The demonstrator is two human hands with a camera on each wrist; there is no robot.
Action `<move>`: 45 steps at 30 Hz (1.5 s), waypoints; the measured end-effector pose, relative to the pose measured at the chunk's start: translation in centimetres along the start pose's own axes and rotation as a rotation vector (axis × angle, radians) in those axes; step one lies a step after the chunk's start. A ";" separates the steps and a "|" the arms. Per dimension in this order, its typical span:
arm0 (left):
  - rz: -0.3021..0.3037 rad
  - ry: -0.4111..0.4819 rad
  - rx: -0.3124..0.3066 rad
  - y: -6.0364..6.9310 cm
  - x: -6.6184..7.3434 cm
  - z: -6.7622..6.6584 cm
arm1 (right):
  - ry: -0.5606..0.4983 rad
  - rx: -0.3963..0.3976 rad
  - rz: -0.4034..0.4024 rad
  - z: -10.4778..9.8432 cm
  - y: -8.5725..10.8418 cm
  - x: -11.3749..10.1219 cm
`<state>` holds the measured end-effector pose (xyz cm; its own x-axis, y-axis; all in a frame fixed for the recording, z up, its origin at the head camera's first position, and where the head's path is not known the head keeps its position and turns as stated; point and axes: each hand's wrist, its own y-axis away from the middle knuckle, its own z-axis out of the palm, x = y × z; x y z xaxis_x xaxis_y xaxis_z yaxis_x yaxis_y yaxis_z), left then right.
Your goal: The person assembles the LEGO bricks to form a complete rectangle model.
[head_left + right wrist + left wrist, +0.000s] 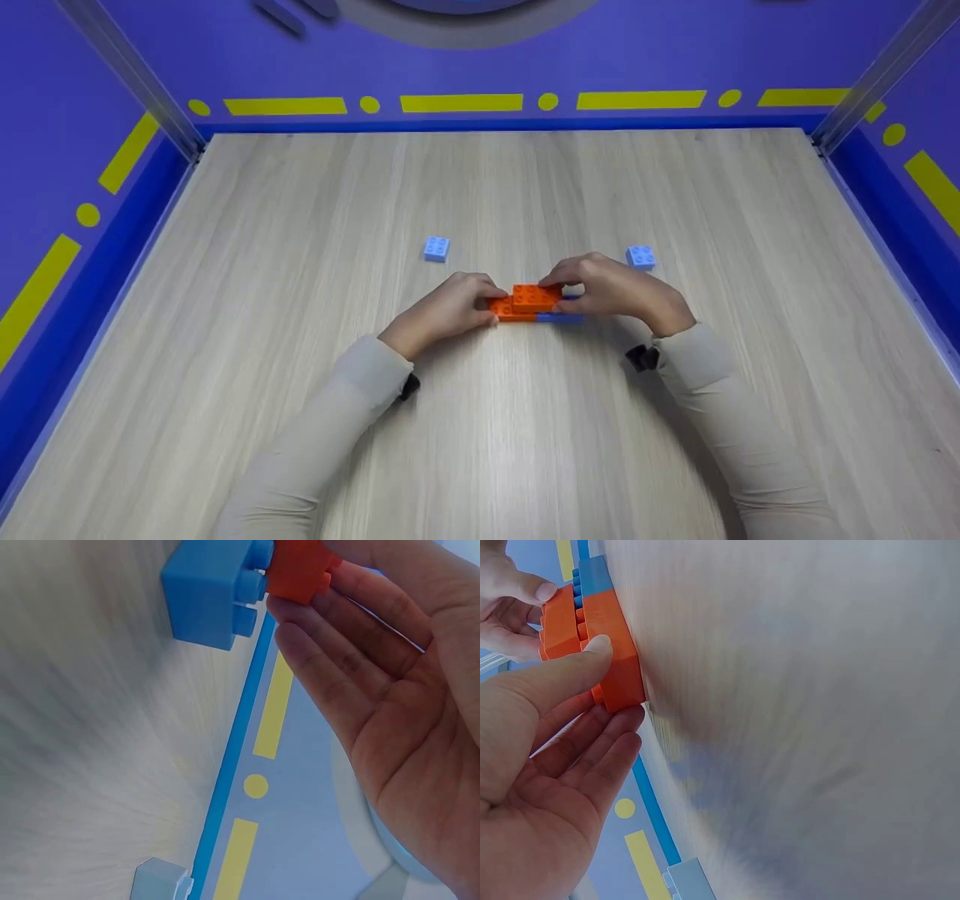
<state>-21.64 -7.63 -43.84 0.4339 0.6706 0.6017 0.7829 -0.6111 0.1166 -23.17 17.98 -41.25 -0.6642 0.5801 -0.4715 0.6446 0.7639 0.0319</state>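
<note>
My left hand [455, 306] grips the left end of a lower orange brick [517, 317], thumb on its near side. Beside that brick, on its right, stands a darker blue brick [559, 318]. My right hand [611, 287] pinches an upper orange brick [535, 298], which lies over the lower ones. In the left wrist view the upper orange brick [559, 622] sits against the studs of the lower orange brick [615, 649]. The right wrist view shows studs uncovered on the blue brick [206, 592], next to the upper orange brick [298, 571]; whether it is fully pressed down I cannot tell.
Two light blue bricks lie farther back on the wooden table [480, 187], one at the left [436, 249] and one at the right [640, 257], close to my right hand. Purple walls with yellow marks [461, 103] stand around the table's back and sides.
</note>
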 end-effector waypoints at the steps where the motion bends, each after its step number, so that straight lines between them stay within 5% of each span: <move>1: -0.003 0.001 -0.001 0.0 0.0 0.0 | -0.001 -0.001 -0.001 0.0 0.0 0.0; 45: 0.034 -0.004 0.014 0.1 -0.1 0.0 | 0.030 -0.020 -0.009 -0.2 0.0 -0.7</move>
<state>-21.58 -7.74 -43.87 0.4619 0.6516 0.6017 0.7742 -0.6272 0.0849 -22.73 17.63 -40.75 -0.6811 0.5816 -0.4449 0.6315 0.7741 0.0453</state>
